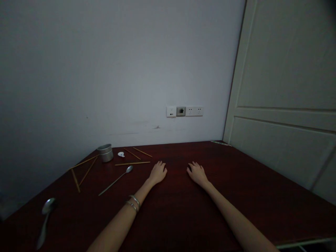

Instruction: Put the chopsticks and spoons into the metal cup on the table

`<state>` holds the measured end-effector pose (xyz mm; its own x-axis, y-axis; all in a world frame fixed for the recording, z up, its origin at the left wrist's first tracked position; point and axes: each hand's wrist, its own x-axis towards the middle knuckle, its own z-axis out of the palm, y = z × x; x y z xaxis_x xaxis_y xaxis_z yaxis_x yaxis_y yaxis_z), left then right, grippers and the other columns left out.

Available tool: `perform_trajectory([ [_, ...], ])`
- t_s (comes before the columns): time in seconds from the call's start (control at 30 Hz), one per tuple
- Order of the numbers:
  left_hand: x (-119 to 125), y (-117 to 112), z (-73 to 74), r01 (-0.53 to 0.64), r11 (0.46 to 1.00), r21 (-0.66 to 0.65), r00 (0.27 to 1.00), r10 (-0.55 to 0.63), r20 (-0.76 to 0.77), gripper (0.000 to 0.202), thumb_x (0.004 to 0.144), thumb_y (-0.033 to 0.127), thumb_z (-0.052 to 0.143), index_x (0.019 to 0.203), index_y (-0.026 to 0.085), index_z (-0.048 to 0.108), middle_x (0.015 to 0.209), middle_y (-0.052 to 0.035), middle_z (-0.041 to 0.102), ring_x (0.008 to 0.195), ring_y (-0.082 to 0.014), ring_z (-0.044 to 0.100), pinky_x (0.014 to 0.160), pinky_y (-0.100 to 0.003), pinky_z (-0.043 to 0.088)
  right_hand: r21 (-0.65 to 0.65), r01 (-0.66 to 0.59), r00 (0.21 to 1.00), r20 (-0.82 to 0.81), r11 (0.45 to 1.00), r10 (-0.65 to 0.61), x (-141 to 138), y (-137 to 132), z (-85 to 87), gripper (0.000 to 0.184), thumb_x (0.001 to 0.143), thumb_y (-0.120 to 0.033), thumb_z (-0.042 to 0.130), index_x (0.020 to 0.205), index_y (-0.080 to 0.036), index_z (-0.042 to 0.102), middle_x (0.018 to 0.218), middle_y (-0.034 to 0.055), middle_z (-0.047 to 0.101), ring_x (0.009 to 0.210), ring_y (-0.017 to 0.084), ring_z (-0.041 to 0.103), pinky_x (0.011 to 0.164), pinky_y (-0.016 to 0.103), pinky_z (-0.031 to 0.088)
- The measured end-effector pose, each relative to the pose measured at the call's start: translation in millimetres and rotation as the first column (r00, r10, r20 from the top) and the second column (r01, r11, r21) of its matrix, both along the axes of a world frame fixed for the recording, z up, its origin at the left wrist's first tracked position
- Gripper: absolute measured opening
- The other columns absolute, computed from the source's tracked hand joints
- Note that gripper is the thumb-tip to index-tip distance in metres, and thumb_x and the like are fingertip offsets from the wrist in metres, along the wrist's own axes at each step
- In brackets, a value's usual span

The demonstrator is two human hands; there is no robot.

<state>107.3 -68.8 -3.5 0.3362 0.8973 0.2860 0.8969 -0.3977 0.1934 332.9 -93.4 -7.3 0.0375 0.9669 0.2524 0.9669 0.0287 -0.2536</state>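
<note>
My left hand (158,172) rests palm down on the dark red table (178,203), its fingers stretched and holding nothing. Two bangles (134,203) circle that wrist. A chopstick (132,163) lies just left of the fingers, and a long-handled spoon (117,180) lies with its bowl toward the hand. My right hand (197,172) is also laid flat, fingers slightly spread, touching only the tabletop. Farther left stands a metal cup (105,153), and near it is a small white piece (121,154) whose kind I cannot make out.
More chopsticks (88,170) lie scattered on the left and toward the wall. A larger spoon (46,218) sits near the front left. Wall sockets (194,111) are above the table's back edge. A pale panelled door (283,115) borders the right side.
</note>
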Motion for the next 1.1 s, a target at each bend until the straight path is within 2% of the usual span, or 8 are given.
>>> perform_trajectory([
  [0.3,-3.4,-8.0,4.4,0.027,0.999,-0.022,0.999,-0.027,0.023,0.045,0.083,0.030,0.030,0.120,0.011,0.047,0.131,-0.0124,0.040,0.123,-0.0213,0.031,0.102,-0.034,0.023,-0.028,-0.049,0.999,0.005,0.998,0.049,7.5,6.1,-3.8,0.047,0.082,-0.035,0.034,0.120,-0.013,0.049,0.129,0.0155,0.042,0.122,0.028,0.031,0.097,0.043,0.022],
  [1.1,-7.2,-9.7,-0.6,0.060,0.998,-0.007,0.998,-0.060,0.031,0.045,0.083,0.030,0.029,0.120,0.010,0.047,0.130,-0.0130,0.040,0.124,-0.0212,0.031,0.102,-0.034,0.023,-0.032,-0.061,0.997,0.054,0.998,0.063,11.1,8.5,-8.9,0.047,0.082,-0.036,0.033,0.122,-0.014,0.047,0.131,0.0159,0.039,0.123,0.028,0.031,0.096,0.044,0.025],
])
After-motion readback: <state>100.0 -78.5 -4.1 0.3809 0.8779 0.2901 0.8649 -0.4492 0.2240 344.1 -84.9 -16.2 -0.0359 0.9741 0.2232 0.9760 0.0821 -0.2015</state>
